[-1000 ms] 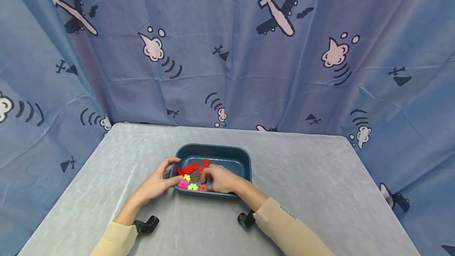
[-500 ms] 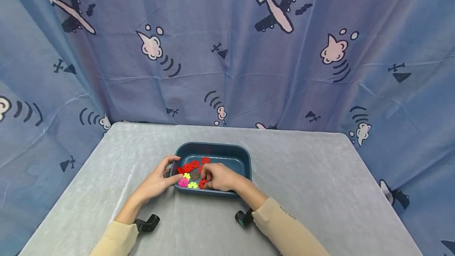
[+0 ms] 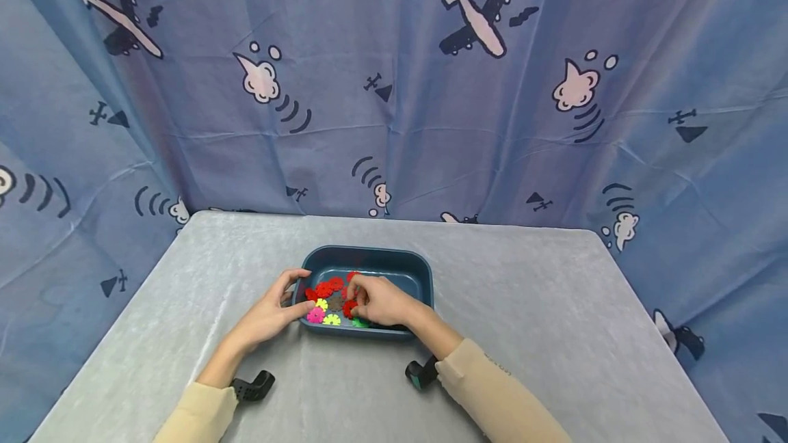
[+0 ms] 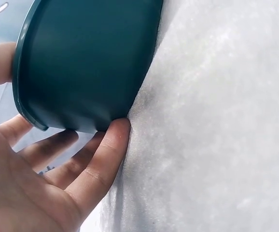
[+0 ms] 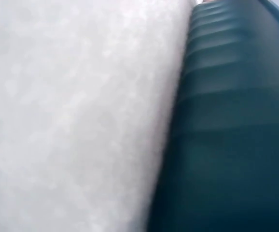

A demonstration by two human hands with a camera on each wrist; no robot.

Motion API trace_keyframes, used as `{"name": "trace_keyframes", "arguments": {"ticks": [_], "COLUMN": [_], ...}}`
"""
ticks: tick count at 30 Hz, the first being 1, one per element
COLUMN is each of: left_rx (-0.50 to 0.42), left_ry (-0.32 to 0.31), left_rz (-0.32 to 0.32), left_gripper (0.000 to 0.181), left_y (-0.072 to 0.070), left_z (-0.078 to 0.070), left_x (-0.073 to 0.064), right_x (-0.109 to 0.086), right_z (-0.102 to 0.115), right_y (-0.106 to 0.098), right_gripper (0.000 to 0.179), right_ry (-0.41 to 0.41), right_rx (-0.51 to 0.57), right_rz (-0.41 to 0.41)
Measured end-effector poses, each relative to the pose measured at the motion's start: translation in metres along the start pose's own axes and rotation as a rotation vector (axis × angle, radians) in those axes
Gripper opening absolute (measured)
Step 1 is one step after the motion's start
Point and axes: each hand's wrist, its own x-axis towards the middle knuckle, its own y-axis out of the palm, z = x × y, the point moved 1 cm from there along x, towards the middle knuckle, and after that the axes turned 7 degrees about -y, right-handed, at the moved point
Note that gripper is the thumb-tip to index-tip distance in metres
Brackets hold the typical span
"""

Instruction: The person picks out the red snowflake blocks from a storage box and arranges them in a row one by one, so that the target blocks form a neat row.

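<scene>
A dark teal plastic bin stands on the table, holding several small notched plastic discs. My left hand grips the bin's left end, thumb over the rim; in the left wrist view its fingers press the outer wall. Reaching inside over the near wall, my right hand pinches a red notched disc between thumb and fingers. Around it lie more red discs, a brown disc, a pink disc, a yellow disc and a green disc. The right wrist view shows only the bin's outer wall and cloth.
Pale grey cloth covers the table. A blue curtain printed with airplanes hangs behind and at both sides. Black wrist mounts sit on both wrists, the right mount in front of the bin.
My right hand has shifted slightly away from the near wall with the red disc at its fingertips. A green disc now shows beneath it. The left hand keeps its grip.
</scene>
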Motion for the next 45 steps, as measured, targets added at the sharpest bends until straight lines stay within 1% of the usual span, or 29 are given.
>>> {"name": "trace_keyframes", "arguments": {"ticks": [7,11,17,22,25,30,36,41,45], "left_rx": [0.018,0.040,0.058,0.049,0.042,0.039,0.055,0.059,0.057], "left_ry": [-0.009,0.007,0.022,0.015,0.015,0.009,-0.011,-0.006,-0.001], "left_rz": [-0.010,-0.031,-0.042,-0.037,-0.033,-0.019,-0.031,-0.029,-0.022], "left_gripper": [0.061,0.061,0.061,0.062,0.062,0.061,0.062,0.063,0.063], "left_y": [-0.002,-0.001,0.000,-0.001,-0.002,-0.003,-0.001,-0.002,-0.002], "left_z": [-0.002,-0.003,-0.002,-0.003,-0.003,-0.002,0.001,0.001,0.001], "left_x": [-0.001,-0.001,-0.002,-0.003,-0.003,-0.002,-0.001,-0.001,-0.002], "right_x": [-0.003,-0.011,-0.026,-0.038,-0.045,-0.055,-0.065,-0.073,-0.078], "right_z": [0.005,0.009,0.011,0.010,0.007,-0.002,-0.018,-0.036,-0.052], "right_y": [-0.006,-0.013,-0.029,-0.045,-0.055,-0.070,-0.087,-0.101,-0.108], "right_gripper": [0.016,0.017,0.018,0.018,0.017,0.017,0.019,0.022,0.024], "right_ry": [0.007,-0.007,-0.045,-0.046,-0.025,0.014,0.069,0.134,0.177], "right_rx": [0.037,0.039,0.037,0.068,0.100,0.130,0.131,0.165,0.156], "right_rz": [-0.078,-0.122,-0.200,-0.268,-0.312,-0.392,-0.480,-0.550,-0.582]}}
